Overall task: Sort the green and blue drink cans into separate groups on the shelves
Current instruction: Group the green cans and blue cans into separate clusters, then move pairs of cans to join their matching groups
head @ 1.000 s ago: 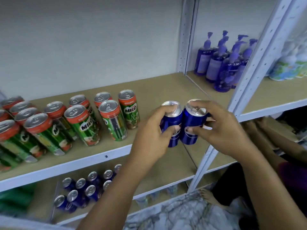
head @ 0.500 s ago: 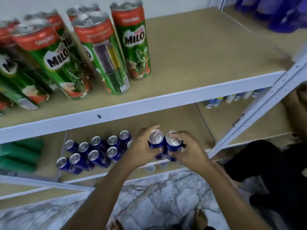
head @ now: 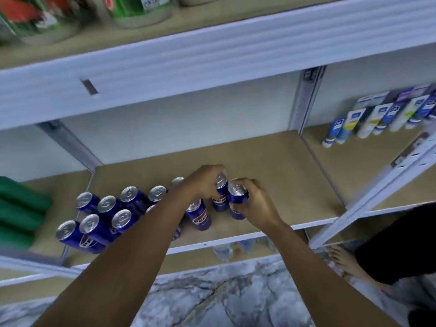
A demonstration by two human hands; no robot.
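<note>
The upper shelf (head: 212,64) is smearing into a blurred white band, and the green cans (head: 139,10) standing on it are being cut off by the top edge, only their round bases showing. The lower shelf (head: 271,161), a matt tan board in a pale perforated metal frame, is carrying a cluster of blue cans (head: 106,215), slim cylinders with shiny silver tops; the left forearm is hiding several of them. Soft green packs (head: 21,208) are lying blurred at the far left, and small tubes (head: 382,116) are leaning in the right bay. The left hand (head: 203,185) is closing around one upright blue can (head: 220,197), covering most of its top, while the right hand (head: 257,204) is gripping a second can (head: 237,199) touching the first, at the right end of the cluster. Whether their bases are touching the board is hard to tell.
</note>
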